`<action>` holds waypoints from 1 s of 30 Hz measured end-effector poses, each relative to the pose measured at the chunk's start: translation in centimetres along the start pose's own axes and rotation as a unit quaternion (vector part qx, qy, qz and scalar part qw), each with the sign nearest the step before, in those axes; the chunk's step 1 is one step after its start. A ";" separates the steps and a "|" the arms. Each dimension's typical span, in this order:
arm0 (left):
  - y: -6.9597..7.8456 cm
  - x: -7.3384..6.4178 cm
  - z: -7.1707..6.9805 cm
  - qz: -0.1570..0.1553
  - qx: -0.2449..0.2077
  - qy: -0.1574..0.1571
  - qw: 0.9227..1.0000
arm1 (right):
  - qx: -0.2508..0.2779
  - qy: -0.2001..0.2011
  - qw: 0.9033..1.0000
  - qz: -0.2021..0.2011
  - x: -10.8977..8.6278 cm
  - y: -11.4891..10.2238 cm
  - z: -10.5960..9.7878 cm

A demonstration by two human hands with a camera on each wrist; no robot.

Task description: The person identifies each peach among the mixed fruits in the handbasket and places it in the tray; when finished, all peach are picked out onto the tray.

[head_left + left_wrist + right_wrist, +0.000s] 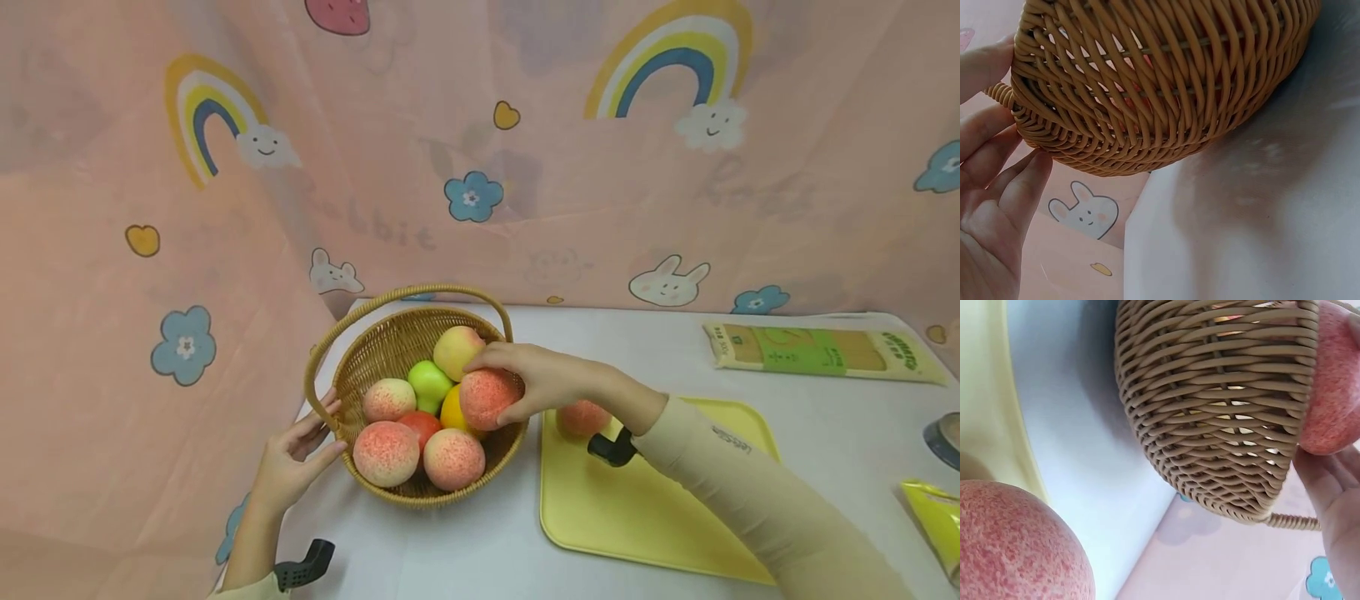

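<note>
A wicker basket (431, 502) stands tilted toward me, its arched handle raised. My left hand (288, 467) holds its left rim, thumb and fingers on either side of the handle's base. Over the basket's right rim, my right hand (551, 379) grips a red peach (489, 398) between thumb and fingers. The right wrist view shows this peach (1334, 381) right at the rim. Inside lie several other peaches (386, 454), a green pear (430, 385), a red fruit (422, 427) and an orange-yellow fruit (454, 412), which the held peach partly hides.
On the yellow tray (600, 517) right of the basket lies another peach (583, 417), partly behind my right wrist. A noodle packet (825, 350) lies at the back right. A yellow packet (933, 525) and a dark-rimmed round container (947, 440) are at the right edge. Patterned cloth (480, 250) hangs behind.
</note>
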State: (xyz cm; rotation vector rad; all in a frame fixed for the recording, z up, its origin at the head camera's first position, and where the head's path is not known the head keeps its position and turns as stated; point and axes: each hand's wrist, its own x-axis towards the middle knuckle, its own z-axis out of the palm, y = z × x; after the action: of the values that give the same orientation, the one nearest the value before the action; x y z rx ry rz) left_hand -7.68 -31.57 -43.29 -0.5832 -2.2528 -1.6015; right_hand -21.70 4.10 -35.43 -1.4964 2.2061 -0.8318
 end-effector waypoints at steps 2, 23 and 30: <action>0.0 0.0 0.1 0.001 0.000 0.000 1.000 | 0.016 0.021 1.000 0.001 -0.4 0.0 -0.2; -0.1 -0.2 0.1 -0.017 0.000 0.003 1.000 | 0.088 0.157 0.982 0.065 -10.2 1.9 -1.0; -0.1 -0.3 0.0 -0.001 -0.016 0.004 1.000 | 0.097 0.195 0.970 0.107 -14.3 3.9 -0.3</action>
State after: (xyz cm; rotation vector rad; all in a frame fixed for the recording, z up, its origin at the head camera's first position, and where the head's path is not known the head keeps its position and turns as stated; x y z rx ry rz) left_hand -7.50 -31.62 -43.53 -0.5834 -2.2263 -1.6415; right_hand -19.17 18.45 -38.23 -1.0483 2.4161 -1.3139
